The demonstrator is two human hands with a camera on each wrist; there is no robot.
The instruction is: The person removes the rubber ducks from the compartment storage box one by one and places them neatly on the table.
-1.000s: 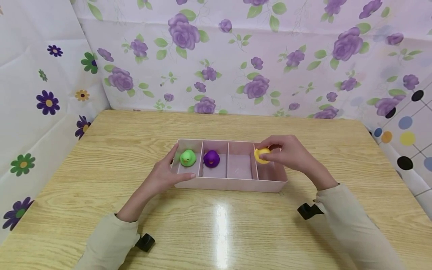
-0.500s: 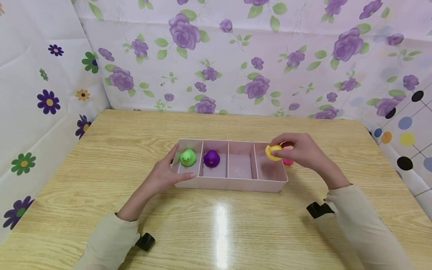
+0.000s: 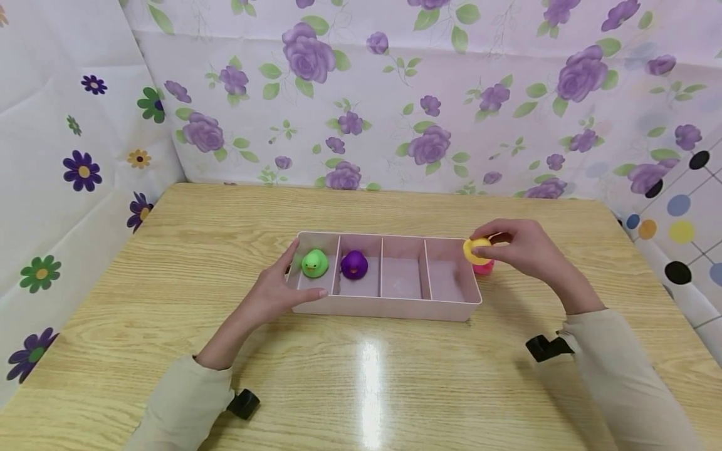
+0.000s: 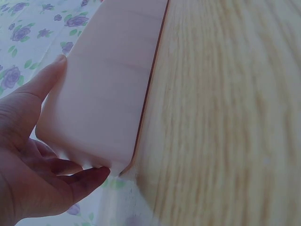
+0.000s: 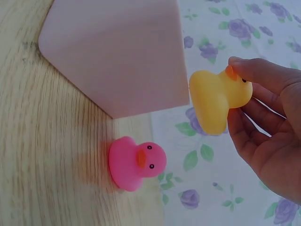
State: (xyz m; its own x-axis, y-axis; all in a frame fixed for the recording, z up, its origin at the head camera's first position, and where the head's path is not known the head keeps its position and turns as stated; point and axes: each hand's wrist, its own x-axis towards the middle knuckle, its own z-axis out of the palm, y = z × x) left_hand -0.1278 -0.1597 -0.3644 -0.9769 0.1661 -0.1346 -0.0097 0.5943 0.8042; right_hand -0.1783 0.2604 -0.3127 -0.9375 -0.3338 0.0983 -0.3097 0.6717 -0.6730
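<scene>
My right hand (image 3: 523,248) pinches a yellow rubber duck (image 5: 211,96) by its head, raised at the right end wall of a pale pink divided box (image 3: 395,307). Below it on the table, just outside that wall, sits a pink rubber duck (image 5: 134,162), partly hidden by the yellow one in the head view. At the box's other end, my left hand (image 3: 272,293) grips it, thumb on the near rim and fingers round the end wall. A green duck (image 3: 314,264) lies in the leftmost compartment, and a purple duck (image 3: 354,265) is in the one beside it.
The box stands on a wood-grain table (image 3: 316,382). A flowered sheet (image 3: 383,88) hangs along the back edge, with other patterned sheets at both sides. Small black devices (image 3: 244,404) are worn at both wrists.
My right hand has lifted the yellow duck from the rightmost compartment and carried it right, over the end wall. The pink duck has come into view. My left hand has stayed in place.
</scene>
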